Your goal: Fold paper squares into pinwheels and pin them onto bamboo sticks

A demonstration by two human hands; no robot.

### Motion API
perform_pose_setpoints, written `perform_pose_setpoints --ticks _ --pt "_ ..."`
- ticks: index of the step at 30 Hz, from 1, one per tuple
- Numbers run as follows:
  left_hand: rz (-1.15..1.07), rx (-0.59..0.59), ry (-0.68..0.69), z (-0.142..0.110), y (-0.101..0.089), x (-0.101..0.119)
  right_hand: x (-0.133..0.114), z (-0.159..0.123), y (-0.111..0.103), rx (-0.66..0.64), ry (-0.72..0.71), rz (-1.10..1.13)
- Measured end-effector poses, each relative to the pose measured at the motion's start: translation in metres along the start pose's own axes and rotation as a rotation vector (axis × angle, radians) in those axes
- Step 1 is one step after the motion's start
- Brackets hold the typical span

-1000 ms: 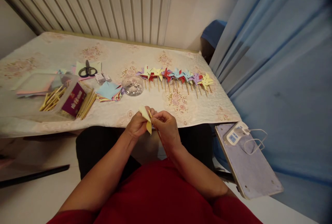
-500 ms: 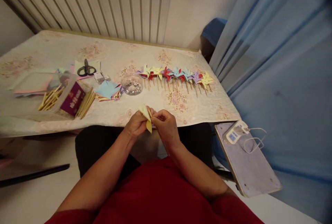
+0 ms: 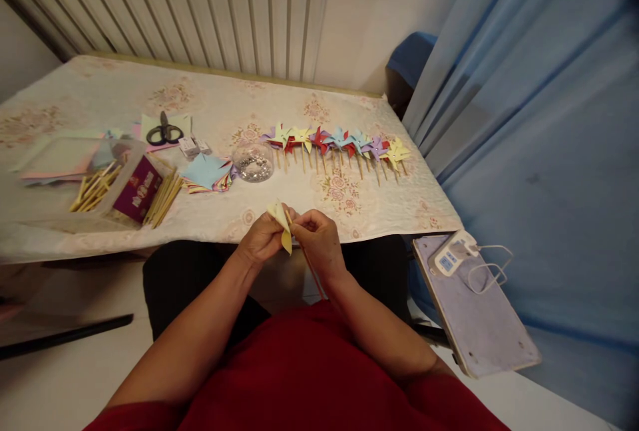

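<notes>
Over the table's front edge, my left hand [image 3: 262,238] is closed on a yellow paper pinwheel [image 3: 286,239], its folded blades sticking out past the fingers. Close against it, my right hand [image 3: 319,238] pinches a thin wooden stick [image 3: 312,267] near its top, at the back of the paper. The stick's lower part slants down toward my red shirt. Where stick and paper meet is partly hidden by my fingers. Beyond my hands stands a clear round tub [image 3: 253,163] of small shiny pins, beside a stack of coloured paper squares [image 3: 207,173].
Several finished pinwheels [image 3: 339,142] lie in a row at the back. To the left are a clear plastic box [image 3: 107,208] with sticks, a bundle of sticks [image 3: 166,199], scissors [image 3: 164,133] and small boxes [image 3: 194,146]. A power strip [image 3: 452,255] rests on a side board at right.
More of the stick's lower part shows below my right hand now. Both hands keep nearly the same place and grip; the view has shifted slightly.
</notes>
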State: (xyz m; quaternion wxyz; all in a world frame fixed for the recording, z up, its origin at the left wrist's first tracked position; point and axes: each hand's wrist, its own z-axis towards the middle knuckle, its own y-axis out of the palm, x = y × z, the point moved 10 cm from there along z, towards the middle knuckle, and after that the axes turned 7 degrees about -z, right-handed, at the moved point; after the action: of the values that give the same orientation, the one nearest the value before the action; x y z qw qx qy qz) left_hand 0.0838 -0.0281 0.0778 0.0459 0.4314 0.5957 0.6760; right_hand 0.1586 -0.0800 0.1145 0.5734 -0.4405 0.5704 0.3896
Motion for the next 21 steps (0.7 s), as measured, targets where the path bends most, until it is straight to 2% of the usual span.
perform_pose_setpoints --ticks 11,21 --pt "0.032 0.017 -0.02 -0.0016 -0.0076 -0.0041 0.0053 -0.0003 0.0006 -0.004 0.041 -0.002" --pt "0.008 -0.004 -0.005 0.001 -0.0055 -0.0046 -0.0005 -0.0023 -0.0031 0.042 -0.002 -0.031"
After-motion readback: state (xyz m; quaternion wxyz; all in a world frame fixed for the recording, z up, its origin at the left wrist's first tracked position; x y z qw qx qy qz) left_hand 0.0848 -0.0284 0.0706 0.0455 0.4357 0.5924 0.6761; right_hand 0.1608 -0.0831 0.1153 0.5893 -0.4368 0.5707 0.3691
